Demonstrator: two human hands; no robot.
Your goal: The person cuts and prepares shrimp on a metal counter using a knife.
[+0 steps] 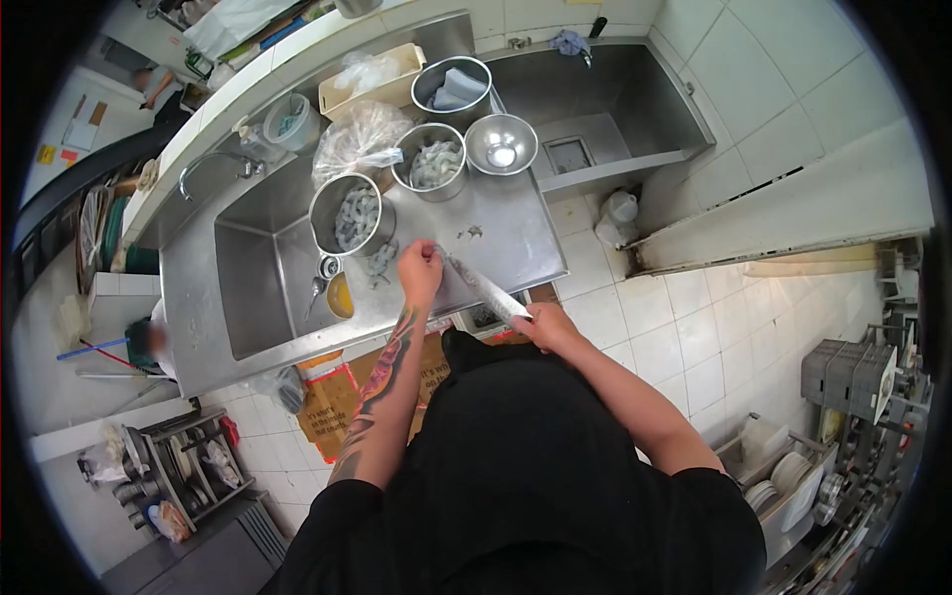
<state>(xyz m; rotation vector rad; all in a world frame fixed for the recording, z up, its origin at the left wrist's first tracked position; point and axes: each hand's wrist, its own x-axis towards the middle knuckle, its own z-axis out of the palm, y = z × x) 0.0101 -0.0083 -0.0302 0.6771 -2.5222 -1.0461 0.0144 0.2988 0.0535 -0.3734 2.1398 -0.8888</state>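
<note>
Shrimp (356, 218) were held in the pot (388, 220) beyond the left hand (420, 266), whose fingers were pinched closed, contents unclear; a knife (484, 288) was gripped by the right hand (547, 327).

Left hand (420, 262): fingers curled — pinching, it seems
Right hand (548, 327): closed in a grip
Forearms (389, 372): bare, reaching forward

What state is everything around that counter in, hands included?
Left hand, fingers closed
Right hand, gripping
Long pale tool, held slanted
Front pot, open, greyish pieces inside
Middle pot, open, similarly filled
Metal bowl, empty
Faucet, no visible flow
Plastic bag, bulging
</note>
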